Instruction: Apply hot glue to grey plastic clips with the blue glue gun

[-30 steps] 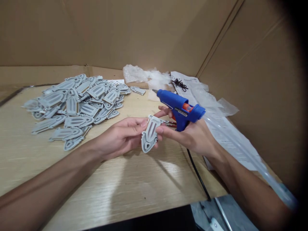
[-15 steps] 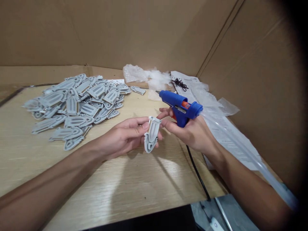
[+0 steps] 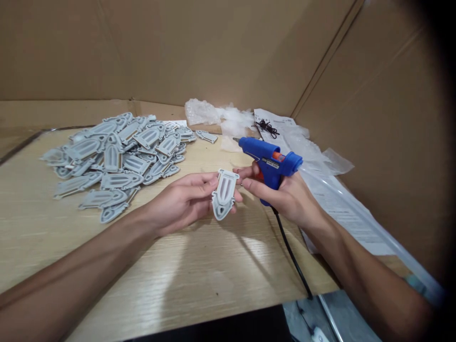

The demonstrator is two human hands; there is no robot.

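Between the thumb and fingers of my left hand (image 3: 188, 197) is a grey moulded plastic piece (image 3: 225, 194), its rounded end pointing down and its ridged face toward me. My right hand (image 3: 285, 194) is wrapped round the handle of a blue hot glue gun (image 3: 269, 159), whose nozzle points left above the table. A long clear glue stick (image 3: 342, 192) runs out of the gun's back toward the lower right. The fingertips of my right hand are close to the piece's upper right corner; whether they touch it I cannot tell.
A heap of similar grey pieces (image 3: 119, 156) lies on the left of the wooden table (image 3: 185, 275), with one lone piece (image 3: 206, 137) beside it. Bubble wrap (image 3: 203, 111), black cord ties (image 3: 267, 128) and printed sheets (image 3: 342, 213) lie behind and right. Cardboard walls (image 3: 178, 52) surround the table. A black cable (image 3: 292, 256) hangs from the gun.
The grey piece has turned in my left hand so its ridged face shows more fully. My right hand still grips the glue gun, and the view has shifted slightly.
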